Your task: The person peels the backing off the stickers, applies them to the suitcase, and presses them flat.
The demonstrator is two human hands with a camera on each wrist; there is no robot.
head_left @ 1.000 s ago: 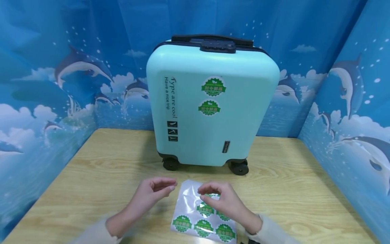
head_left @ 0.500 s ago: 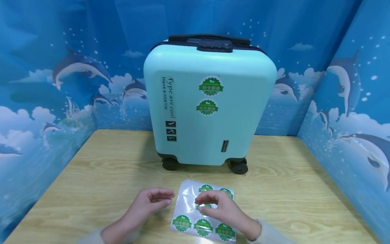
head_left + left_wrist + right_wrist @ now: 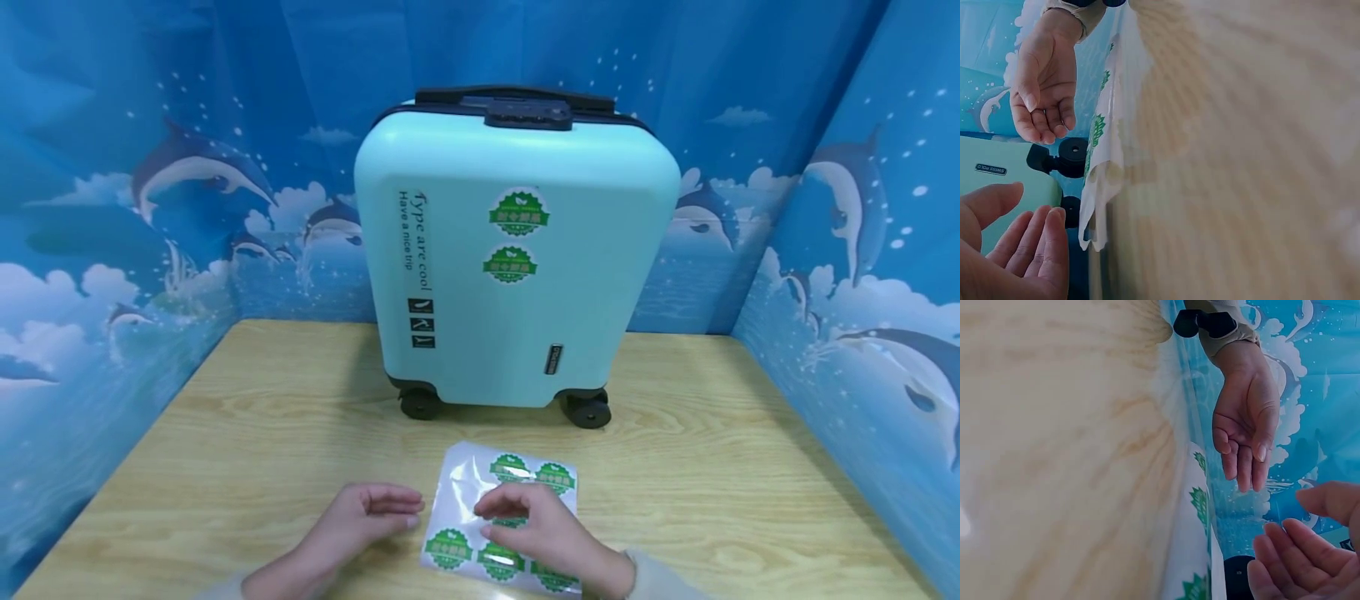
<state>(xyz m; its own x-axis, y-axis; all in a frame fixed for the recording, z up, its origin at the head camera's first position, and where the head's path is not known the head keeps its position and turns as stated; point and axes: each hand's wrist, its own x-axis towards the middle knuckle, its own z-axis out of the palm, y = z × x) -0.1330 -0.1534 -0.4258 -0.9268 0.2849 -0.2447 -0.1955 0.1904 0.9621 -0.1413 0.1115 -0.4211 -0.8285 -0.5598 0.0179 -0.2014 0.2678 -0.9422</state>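
A white sheet of round green stickers (image 3: 461, 487) lies on the table, its upper left part without stickers. Over its middle hovers my right hand (image 3: 536, 529), fingers loosely bent and holding nothing; it hides part of the stickers. Just left of the sheet is my left hand (image 3: 371, 518), also holding nothing, thumb and fingers apart. Both palms face each other in the left wrist view, where the sheet's edge (image 3: 1094, 187) curls up a little. Behind the sheet stands a mint-green suitcase (image 3: 585, 283) with two green stickers (image 3: 517, 212) on its front.
The suitcase rests upright on black wheels (image 3: 588, 411) toward the back of the wooden table (image 3: 247, 417), its black handle (image 3: 517, 93) on top. Blue curtains (image 3: 300, 100) printed with dolphins enclose the table at the back and sides.
Both hands have moved a little toward the person and stay apart. The sheet's far row of stickers shows more fully now. Suitcase and sheet stay in place.
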